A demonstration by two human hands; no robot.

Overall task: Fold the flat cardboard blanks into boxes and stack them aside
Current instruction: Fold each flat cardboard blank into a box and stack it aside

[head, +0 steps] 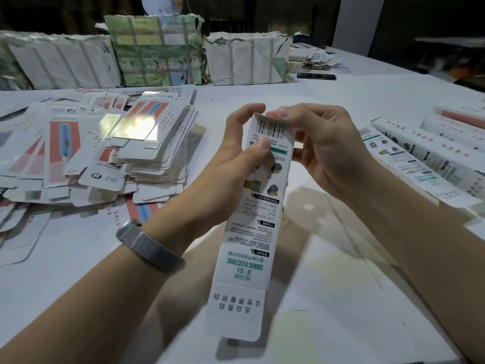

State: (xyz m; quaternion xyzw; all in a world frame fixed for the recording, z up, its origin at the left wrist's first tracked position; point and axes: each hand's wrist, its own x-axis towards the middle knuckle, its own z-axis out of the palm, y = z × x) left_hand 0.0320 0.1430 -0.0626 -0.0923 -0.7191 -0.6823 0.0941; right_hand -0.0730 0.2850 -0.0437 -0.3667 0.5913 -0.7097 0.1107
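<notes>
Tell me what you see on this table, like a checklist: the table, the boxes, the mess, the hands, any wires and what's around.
Surface: white table top, with faint shadows.
Job's things: long white printed cardboard box held up, its near end flap open; heap of flat white-and-red cardboard blanks on the left; row of folded white boxes lying on the right.
Clutter: paper-wrapped taped bundles along the far edge; loose paper scraps and a flat dark object behind.
Grippers: left hand grips the box's far end; right hand pinches its top flap.
Cables: nothing seen.
Surroundings: dark background, grey pillar.
</notes>
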